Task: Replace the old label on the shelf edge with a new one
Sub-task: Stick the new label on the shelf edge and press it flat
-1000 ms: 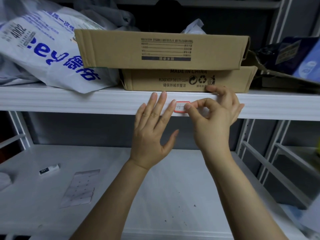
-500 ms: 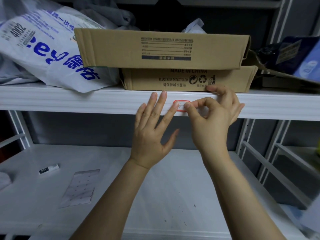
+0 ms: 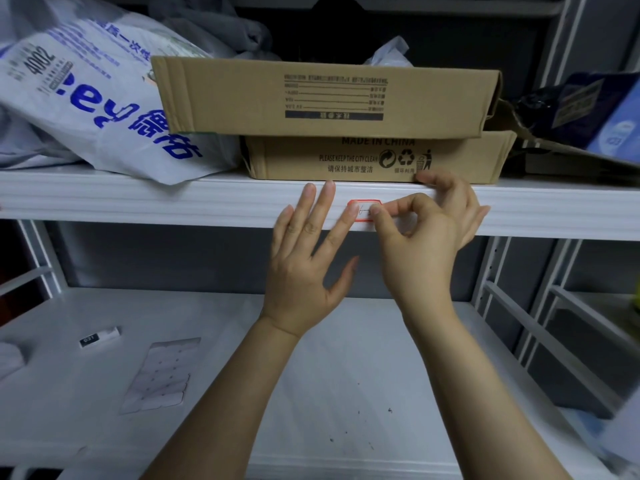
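1. A red-bordered label point(image 3: 363, 211) bearing a handwritten mark sits on the front edge of the upper shelf point(image 3: 138, 202), just below the lower of two stacked cardboard boxes.
2. The left hand point(image 3: 304, 271) lies flat against that edge, its grip released: the fingers are straight and spread, and the forefinger tip touches the label's left end.
3. The right hand point(image 3: 426, 244) has its grip closed on the label's right end, pinched between thumb and curled forefinger. Its other fingers reach over the shelf's top front edge and touch the lower cardboard box point(image 3: 294, 161).
4. The upper cardboard box point(image 3: 242, 98) overhangs the lower one to the left. A white plastic bag point(image 3: 86, 109) with blue print slumps toward the upper shelf's left end, one corner at the front edge.
5. On the lower shelf point(image 3: 346, 375), toward its left edge, lie a pale sheet point(image 3: 156, 375) divided into small rectangles and, farther left, a small white strip point(image 3: 98, 337) with a black tag.
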